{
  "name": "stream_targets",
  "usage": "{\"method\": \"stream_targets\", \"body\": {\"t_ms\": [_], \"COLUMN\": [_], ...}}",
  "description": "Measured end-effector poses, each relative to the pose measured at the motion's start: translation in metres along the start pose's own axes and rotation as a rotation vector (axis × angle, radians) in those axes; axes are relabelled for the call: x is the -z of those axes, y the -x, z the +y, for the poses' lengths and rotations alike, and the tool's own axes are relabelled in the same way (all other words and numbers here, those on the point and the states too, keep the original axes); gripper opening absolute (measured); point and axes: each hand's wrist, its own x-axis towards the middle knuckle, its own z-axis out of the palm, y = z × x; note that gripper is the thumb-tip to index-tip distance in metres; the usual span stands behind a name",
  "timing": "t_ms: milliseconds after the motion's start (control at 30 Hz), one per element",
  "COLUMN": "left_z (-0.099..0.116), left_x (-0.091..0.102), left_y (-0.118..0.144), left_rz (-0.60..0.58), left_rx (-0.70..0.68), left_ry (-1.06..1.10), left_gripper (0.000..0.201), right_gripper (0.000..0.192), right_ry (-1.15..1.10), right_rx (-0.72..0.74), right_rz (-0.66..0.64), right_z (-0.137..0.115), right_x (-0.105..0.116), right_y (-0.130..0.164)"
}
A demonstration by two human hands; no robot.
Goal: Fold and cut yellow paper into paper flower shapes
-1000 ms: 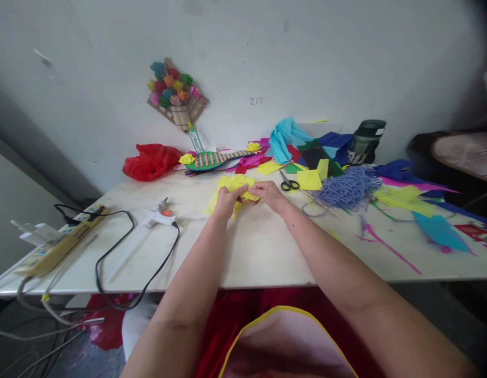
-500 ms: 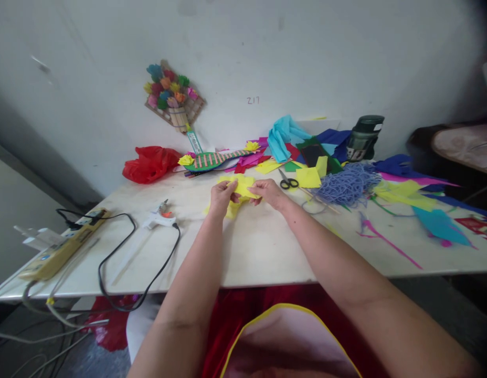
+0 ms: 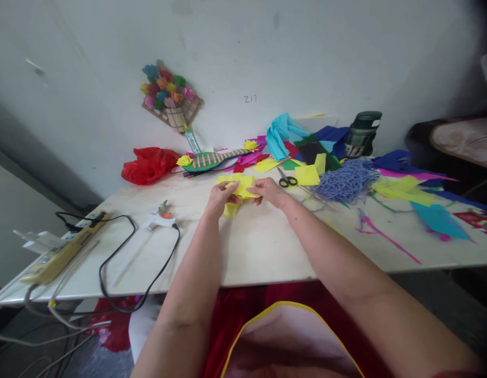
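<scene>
Above the middle of the white table [image 3: 263, 257], a piece of yellow crepe paper [image 3: 245, 186] is stretched between my two hands. My left hand [image 3: 222, 197] pinches its left side between thumb and fingers. Its right side is gripped by my right hand [image 3: 269, 191], thumb on top. More yellow paper [image 3: 230, 210] lies on the table just below my left hand. Black-handled scissors [image 3: 287, 181] rest to the right of my right hand, beside some yellow paper squares [image 3: 307, 175].
On the left lie a white glue gun [image 3: 160, 218] with a black cord and a yellow power strip [image 3: 64, 249]. Along the back are a red plastic bag [image 3: 149, 165], a green woven craft piece [image 3: 212, 160], purple shredded strands [image 3: 341, 181] and a dark bottle [image 3: 362, 135].
My left hand has shifted slightly on the yellow paper, its thumb and fingers a little more spread. The right hand keeps its hold. The view has tilted a little.
</scene>
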Motion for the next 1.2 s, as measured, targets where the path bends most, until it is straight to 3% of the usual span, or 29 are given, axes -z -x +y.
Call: {"method": "stream_targets", "body": {"t_ms": [100, 267, 567, 733, 867, 1033, 1200], "left_z": [-0.002, -0.003, -0.004, -0.003, -0.001, -0.002, -0.004], "left_x": [-0.001, -0.001, -0.003, -0.003, -0.002, -0.008, -0.013], "left_y": [0.001, -0.001, -0.004, -0.004, -0.004, -0.004, -0.004], "left_rz": [-0.083, -0.011, 0.132, 0.172, 0.240, 0.207, 0.164], "left_rx": [-0.004, -0.053, -0.086, -0.079, -0.082, -0.072, -0.045], "left_ry": [-0.036, -0.033, -0.011, 0.015, 0.077, 0.083, 0.074], "left_gripper": [0.037, 0.035, 0.038, 0.037, 0.038, 0.039, 0.039], "right_gripper": [0.029, 0.027, 0.029, 0.034, 0.031, 0.033, 0.026], "right_ry": [0.011, -0.029, -0.062, -0.076, -0.171, -0.174, -0.095], "right_rx": [-0.022, -0.082, -0.040, 0.007, -0.060, -0.152, -0.115], "right_rz": [-0.024, -0.011, 0.100, 0.087, 0.060, 0.019, 0.094], "right_z": [-0.001, 0.000, -0.003, 0.002, 0.006, 0.008, 0.010], "right_x": [-0.001, -0.001, 0.000, 0.003, 0.009, 0.007, -0.001], "right_y": [0.000, -0.002, -0.004, -0.005, -0.005, -0.005, -0.006]}}
